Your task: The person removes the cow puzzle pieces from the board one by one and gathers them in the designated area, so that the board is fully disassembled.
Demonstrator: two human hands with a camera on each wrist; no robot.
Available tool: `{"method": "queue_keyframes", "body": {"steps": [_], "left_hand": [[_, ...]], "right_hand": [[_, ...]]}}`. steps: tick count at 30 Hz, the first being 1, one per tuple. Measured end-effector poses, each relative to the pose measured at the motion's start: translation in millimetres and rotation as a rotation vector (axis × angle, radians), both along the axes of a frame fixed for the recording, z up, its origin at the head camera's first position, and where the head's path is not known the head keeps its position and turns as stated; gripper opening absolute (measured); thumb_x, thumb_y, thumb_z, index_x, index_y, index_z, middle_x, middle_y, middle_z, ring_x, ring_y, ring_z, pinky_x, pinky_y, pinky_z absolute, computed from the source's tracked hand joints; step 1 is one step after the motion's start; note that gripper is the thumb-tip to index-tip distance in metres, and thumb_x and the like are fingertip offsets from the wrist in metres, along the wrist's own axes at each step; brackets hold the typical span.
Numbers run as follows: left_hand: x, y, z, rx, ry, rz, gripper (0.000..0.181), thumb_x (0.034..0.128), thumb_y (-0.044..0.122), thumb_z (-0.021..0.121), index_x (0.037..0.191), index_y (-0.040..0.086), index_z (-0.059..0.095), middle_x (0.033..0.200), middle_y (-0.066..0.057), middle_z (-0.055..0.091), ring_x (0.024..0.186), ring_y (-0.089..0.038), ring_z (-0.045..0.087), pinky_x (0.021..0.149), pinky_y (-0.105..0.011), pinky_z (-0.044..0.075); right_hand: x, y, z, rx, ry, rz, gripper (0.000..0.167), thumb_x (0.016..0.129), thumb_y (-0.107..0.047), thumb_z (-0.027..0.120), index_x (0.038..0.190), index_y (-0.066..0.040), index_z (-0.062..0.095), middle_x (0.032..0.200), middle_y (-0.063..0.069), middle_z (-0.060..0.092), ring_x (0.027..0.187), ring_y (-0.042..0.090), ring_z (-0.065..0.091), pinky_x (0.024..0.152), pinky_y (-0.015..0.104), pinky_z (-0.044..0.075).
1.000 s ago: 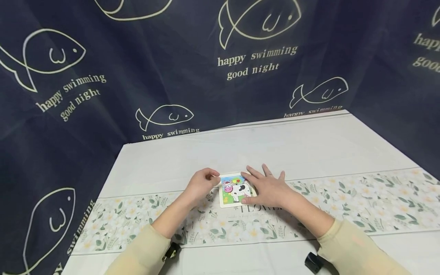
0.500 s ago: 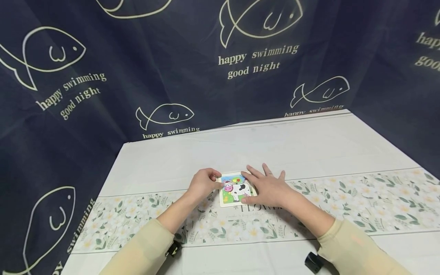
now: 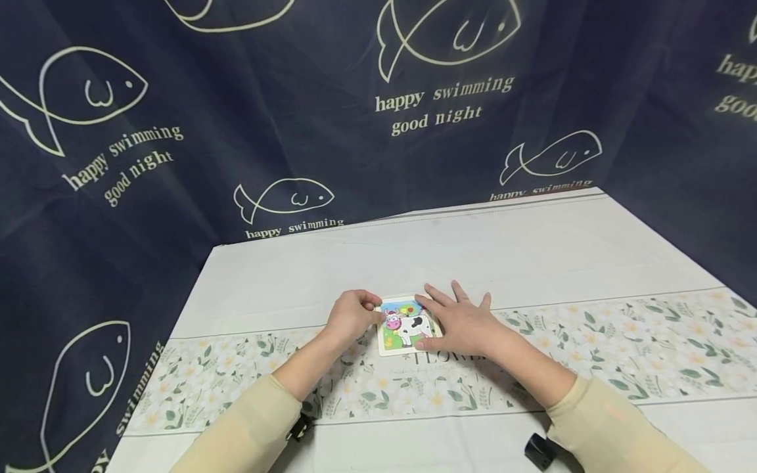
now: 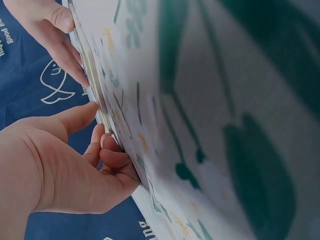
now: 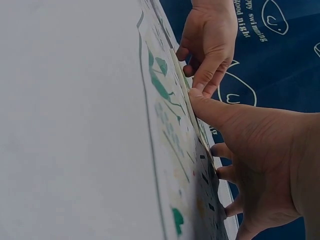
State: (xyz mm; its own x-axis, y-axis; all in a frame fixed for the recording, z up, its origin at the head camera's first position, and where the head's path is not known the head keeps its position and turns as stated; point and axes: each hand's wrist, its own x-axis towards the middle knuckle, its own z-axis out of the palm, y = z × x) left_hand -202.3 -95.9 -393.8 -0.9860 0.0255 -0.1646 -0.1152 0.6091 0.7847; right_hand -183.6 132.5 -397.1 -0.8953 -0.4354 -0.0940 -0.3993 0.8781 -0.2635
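A square cow picture board (image 3: 408, 328) with a pale frame lies flat on the floral band of the cloth. At its left edge, the left hand (image 3: 350, 318) touches the upper left corner with thumb and index finger, the other fingers curled under, as the left wrist view also shows (image 4: 75, 165). Spread over the right side, the right hand (image 3: 464, 323) rests its thumb and index finger on the board; its other fingers reach the cloth beyond. In the right wrist view the right hand (image 5: 265, 160) has its thumb on the board's near edge.
A white cloth (image 3: 331, 269) with a flowered band covers the table. Dark blue curtains (image 3: 355, 151) with fish drawings and lettering stand behind and at both sides. Black devices (image 3: 539, 452) are strapped at both wrists.
The left hand has shifted slightly right, bringing its thumb and index finger onto the board's upper left corner. The right hand has stayed in place.
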Motion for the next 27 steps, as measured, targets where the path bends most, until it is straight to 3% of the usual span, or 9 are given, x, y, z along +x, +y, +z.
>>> {"method": "queue_keyframes", "body": {"steps": [5,14,27], "left_hand": [[-0.1,0.9,-1.0,0.022,0.023,0.005,0.016,0.0874,0.006,0.078,0.101,0.005,0.070,0.089,-0.004,0.060,0.081,-0.018,0.056,0.068,-0.029,0.050],[0.0,2.3,-0.9,0.063,0.052,0.025,0.013,0.0877,0.005,0.077,0.099,0.005,0.070,0.089,-0.005,0.062,0.081,-0.019,0.059,0.069,-0.029,0.051],[0.7,3.7,-1.0,0.130,0.046,0.056,0.012,0.0890,0.007,0.075,0.100,0.006,0.069,0.088,-0.007,0.062,0.077,-0.020,0.061,0.062,-0.029,0.049]], "right_hand": [[-0.2,0.1,0.0,0.006,0.004,-0.001,0.091,0.085,-0.073,0.061,0.158,-0.024,0.037,0.165,0.005,0.026,0.146,0.053,0.016,0.093,0.089,0.012],[-0.1,0.8,0.3,0.031,0.005,0.042,0.074,0.088,-0.073,0.058,0.154,-0.042,0.041,0.166,0.007,0.024,0.145,0.056,0.015,0.090,0.090,0.013],[-0.3,1.7,0.1,0.041,0.015,0.058,0.073,0.089,-0.072,0.056,0.154,-0.042,0.041,0.166,0.008,0.024,0.145,0.057,0.016,0.090,0.090,0.014]]}}
